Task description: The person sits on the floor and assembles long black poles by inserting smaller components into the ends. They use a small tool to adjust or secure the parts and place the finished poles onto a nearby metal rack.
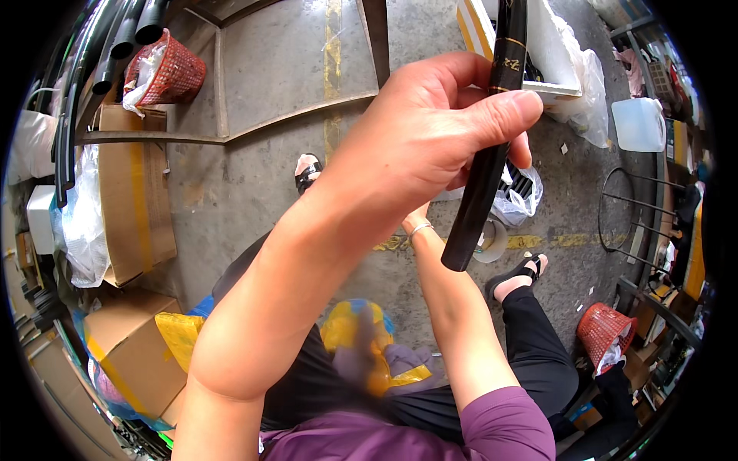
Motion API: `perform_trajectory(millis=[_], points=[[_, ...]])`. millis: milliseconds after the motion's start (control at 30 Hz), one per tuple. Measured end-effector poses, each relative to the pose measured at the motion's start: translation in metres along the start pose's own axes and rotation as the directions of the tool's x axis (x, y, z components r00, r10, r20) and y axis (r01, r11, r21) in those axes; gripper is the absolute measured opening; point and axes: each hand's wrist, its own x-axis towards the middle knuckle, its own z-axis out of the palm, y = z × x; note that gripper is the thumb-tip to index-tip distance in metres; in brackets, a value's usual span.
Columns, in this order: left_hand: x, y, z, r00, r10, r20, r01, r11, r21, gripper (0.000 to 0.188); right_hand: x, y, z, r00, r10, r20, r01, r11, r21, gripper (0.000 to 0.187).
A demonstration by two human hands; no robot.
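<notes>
A glossy black rod [480, 184] with gold rings and gold marks, like the butt of a fishing rod, slants down close in front of me. My left hand [450, 123] is closed around its middle, thumb across the front and fingers behind. The rod's upper end leaves the picture at the top; its lower end hangs free. Below and behind that hand is my right hand [417, 213], of which little more than the wrist with a bracelet shows. Its fingers are hidden. Behind the rod, a clear plastic bag [523, 201] with dark rods in it lies on the floor.
A metal frame [161, 137] stands ahead on the left, beside cardboard boxes [138, 207] and a red basket [178, 73]. At the top right is a white foam box [560, 58]. Another red basket [603, 332], a wire hoop stand [602, 207] and a jug [638, 124] line the right.
</notes>
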Motion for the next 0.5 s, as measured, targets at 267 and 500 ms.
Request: perform_trajectory(millis=[267,500], points=[[0.002,-0.003,0.000,1.000,0.014,-0.011,-0.014,1.000,-0.012,0.026,-0.008,-0.007,-0.008,0.999,-0.042,-0.026,0.040,0.997,-0.061,0.038],[-0.004,0.005,-0.003,1.000,0.013,-0.023,-0.012,1.000,0.025,0.027,-0.005,0.022,-0.007,0.996,-0.049,-0.069,0.038,0.987,-0.158,0.026]])
